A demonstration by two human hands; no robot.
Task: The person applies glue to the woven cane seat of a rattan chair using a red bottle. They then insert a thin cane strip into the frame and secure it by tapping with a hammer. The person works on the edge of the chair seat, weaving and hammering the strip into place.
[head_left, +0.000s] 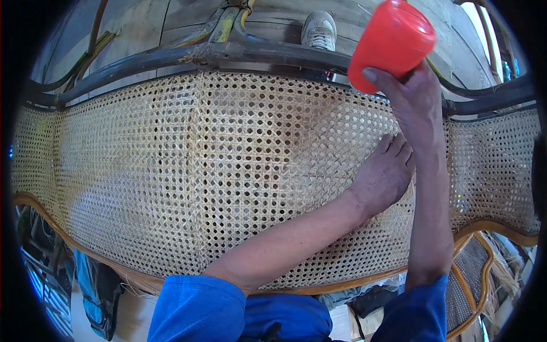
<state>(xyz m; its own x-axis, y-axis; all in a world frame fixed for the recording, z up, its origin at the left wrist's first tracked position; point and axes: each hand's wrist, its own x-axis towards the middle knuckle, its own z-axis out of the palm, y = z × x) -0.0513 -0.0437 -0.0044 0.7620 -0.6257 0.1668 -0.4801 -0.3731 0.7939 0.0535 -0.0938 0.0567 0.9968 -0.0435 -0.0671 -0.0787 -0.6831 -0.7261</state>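
Observation:
My right hand [419,105] grips a red plastic container [393,43] and holds it tilted above the far right part of a woven cane panel [245,148]. The thumb lies along the container's near side; whether anything is inside it is hidden. Below and left of it, my left hand [384,176] rests on the cane, palm down, fingers stretched out and slightly apart. My left forearm reaches diagonally across the weave. Around the left hand the cane looks darker and shinier than at the far left. Part of the left hand's fingertips is behind my right forearm.
A dark rattan pole [273,52] borders the panel's far side, and a brown rattan rim [325,288] runs along the near side. A shoe [319,31] stands on the plank floor [273,28] beyond. A blue and dark bag [94,293] lies at lower left.

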